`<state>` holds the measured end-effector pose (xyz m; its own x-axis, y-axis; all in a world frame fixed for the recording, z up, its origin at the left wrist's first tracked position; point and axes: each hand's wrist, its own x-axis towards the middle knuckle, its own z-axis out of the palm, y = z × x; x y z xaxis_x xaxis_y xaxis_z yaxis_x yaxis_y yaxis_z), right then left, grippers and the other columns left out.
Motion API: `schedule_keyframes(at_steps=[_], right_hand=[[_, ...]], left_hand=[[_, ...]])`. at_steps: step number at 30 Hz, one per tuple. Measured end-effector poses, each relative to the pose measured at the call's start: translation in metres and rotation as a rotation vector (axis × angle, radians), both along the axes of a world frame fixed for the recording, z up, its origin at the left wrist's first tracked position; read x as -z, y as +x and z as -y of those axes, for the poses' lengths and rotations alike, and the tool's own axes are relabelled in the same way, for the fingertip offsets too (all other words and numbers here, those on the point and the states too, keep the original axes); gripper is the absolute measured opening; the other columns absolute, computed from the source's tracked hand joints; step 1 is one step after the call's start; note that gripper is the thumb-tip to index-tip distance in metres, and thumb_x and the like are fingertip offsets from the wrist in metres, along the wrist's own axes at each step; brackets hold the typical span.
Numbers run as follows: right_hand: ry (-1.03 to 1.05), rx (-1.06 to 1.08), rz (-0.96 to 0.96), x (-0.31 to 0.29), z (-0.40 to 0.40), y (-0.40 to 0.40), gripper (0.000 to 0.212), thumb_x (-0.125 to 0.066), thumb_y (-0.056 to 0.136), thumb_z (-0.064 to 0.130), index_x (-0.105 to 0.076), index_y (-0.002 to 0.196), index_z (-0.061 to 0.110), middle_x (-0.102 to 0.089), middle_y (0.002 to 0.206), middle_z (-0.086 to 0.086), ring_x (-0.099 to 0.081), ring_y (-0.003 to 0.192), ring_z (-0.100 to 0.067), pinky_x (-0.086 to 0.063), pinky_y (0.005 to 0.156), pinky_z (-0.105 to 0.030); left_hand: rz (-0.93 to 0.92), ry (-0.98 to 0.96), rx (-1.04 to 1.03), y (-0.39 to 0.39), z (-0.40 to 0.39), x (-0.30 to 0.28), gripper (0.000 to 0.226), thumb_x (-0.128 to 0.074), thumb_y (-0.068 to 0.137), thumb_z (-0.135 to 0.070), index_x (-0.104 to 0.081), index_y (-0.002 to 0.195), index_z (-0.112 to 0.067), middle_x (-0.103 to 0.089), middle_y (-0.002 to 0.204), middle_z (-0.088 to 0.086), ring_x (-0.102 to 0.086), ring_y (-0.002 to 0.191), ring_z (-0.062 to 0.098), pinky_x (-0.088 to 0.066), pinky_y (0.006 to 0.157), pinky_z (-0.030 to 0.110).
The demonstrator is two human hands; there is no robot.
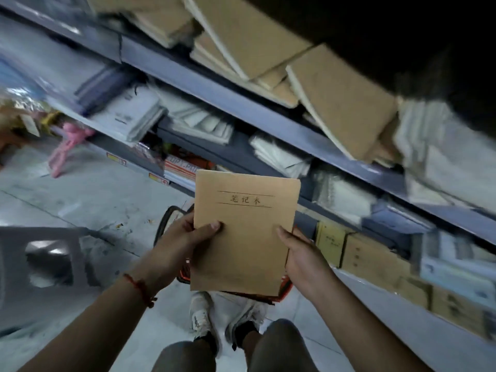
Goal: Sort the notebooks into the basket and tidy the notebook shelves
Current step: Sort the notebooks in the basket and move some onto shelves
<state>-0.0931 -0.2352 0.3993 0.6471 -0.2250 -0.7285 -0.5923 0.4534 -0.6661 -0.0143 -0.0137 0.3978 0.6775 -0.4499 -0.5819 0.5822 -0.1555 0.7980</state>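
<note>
Brown notebook (243, 232) gripped between left hand (182, 237), right hand (303, 253), above basket (281, 294).

Head view: both hands hold a flat brown kraft-paper notebook (243, 232), left hand (182, 237) at its left edge with thumb on the cover, right hand (302, 253) at its right edge. Beneath it, an orange basket (284, 289) on the floor. Grey metal shelves (268, 122) carry tilted brown notebooks (341, 100).
</note>
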Motion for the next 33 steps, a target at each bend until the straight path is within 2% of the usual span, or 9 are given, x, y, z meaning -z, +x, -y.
schedule_keyframes(at_steps=[4,7,9,12,16,19,24,27,33], right_hand=[[-0.005,0.156,0.023,-0.073,0.010,-0.022,0.023,-0.067,0.091,0.021,-0.064,0.112,0.013,-0.075,0.107,-0.004,-0.066,0.105,-0.024,-0.045,0.104,-0.044],[-0.005,0.206,0.074,-0.111,0.021,-0.035,0.042,-0.069,0.091,0.025,-0.055,0.130,0.014,-0.070,0.111,0.006,-0.063,0.102,-0.012,-0.048,0.092,-0.036],[-0.031,0.214,0.107,-0.127,0.032,-0.041,0.031,-0.073,0.088,0.030,-0.062,0.116,0.022,-0.073,0.100,0.005,-0.066,0.091,-0.010,-0.051,0.081,-0.034],[-0.069,0.234,0.154,-0.141,0.051,-0.046,0.037,-0.076,0.084,0.035,-0.068,0.118,0.020,-0.075,0.108,-0.004,-0.069,0.102,-0.023,-0.051,0.097,-0.047],[-0.120,0.168,0.275,-0.154,0.075,-0.048,0.021,-0.064,0.095,0.018,-0.069,0.115,0.014,-0.075,0.109,-0.006,-0.071,0.099,-0.020,-0.055,0.086,-0.036],[-0.205,0.032,0.279,-0.155,0.084,-0.050,0.028,-0.066,0.092,0.015,-0.065,0.121,0.016,-0.074,0.111,-0.002,-0.070,0.103,-0.019,-0.055,0.091,-0.037],[-0.395,-0.059,0.246,-0.166,0.101,-0.025,0.017,-0.059,0.098,0.020,-0.059,0.115,0.025,-0.068,0.112,-0.001,-0.067,0.093,-0.017,-0.053,0.056,-0.024],[-0.514,-0.048,0.214,-0.174,0.116,0.012,0.017,-0.056,0.099,0.022,-0.055,0.116,0.021,-0.070,0.104,-0.005,-0.069,0.072,-0.015,-0.049,0.049,-0.022],[-0.711,-0.008,0.097,-0.176,0.134,0.084,0.017,-0.057,0.096,0.021,-0.058,0.111,0.012,-0.063,0.074,-0.004,-0.056,0.051,-0.013,-0.041,0.044,-0.020]], left_hand=[[-0.037,0.018,0.124,-0.024,0.009,-0.045,0.035,-0.069,0.091,-0.025,-0.064,0.125,-0.016,-0.073,0.116,0.000,-0.069,0.109,0.022,-0.054,0.096,0.041],[-0.101,-0.008,0.221,-0.043,0.017,-0.056,0.039,-0.070,0.090,-0.018,-0.061,0.128,-0.014,-0.072,0.120,0.004,-0.068,0.111,0.024,-0.051,0.102,0.043],[-0.107,0.003,0.267,-0.055,0.027,-0.061,0.040,-0.073,0.088,-0.020,-0.064,0.126,-0.011,-0.073,0.118,0.004,-0.067,0.111,0.027,-0.055,0.094,0.038],[-0.047,0.013,0.186,-0.060,0.048,-0.073,0.047,-0.081,0.077,-0.024,-0.065,0.120,-0.012,-0.073,0.116,0.008,-0.067,0.107,0.028,-0.058,0.074,0.032],[0.053,-0.033,0.132,-0.051,0.077,-0.101,0.037,-0.076,0.087,-0.021,-0.064,0.121,-0.017,-0.073,0.116,0.007,-0.069,0.108,0.029,-0.060,0.083,0.043],[0.090,-0.101,0.048,-0.038,0.097,-0.126,0.025,-0.062,0.095,-0.012,-0.063,0.120,-0.015,-0.074,0.114,0.008,-0.072,0.102,0.025,-0.060,0.073,0.039],[0.199,-0.015,0.019,0.000,0.128,-0.150,0.026,-0.070,0.093,-0.023,-0.064,0.116,-0.014,-0.075,0.105,0.006,-0.068,0.097,0.026,-0.057,0.064,0.037],[0.308,0.066,0.030,0.028,0.148,-0.165,0.047,-0.077,0.079,-0.038,-0.064,0.117,-0.014,-0.073,0.100,0.008,-0.066,0.083,0.023,-0.050,0.064,0.034],[0.526,0.198,-0.020,0.098,0.186,-0.176,0.050,-0.072,0.089,-0.016,-0.046,0.131,-0.010,-0.061,0.107,0.008,-0.058,0.062,0.019,-0.043,0.041,0.019]])
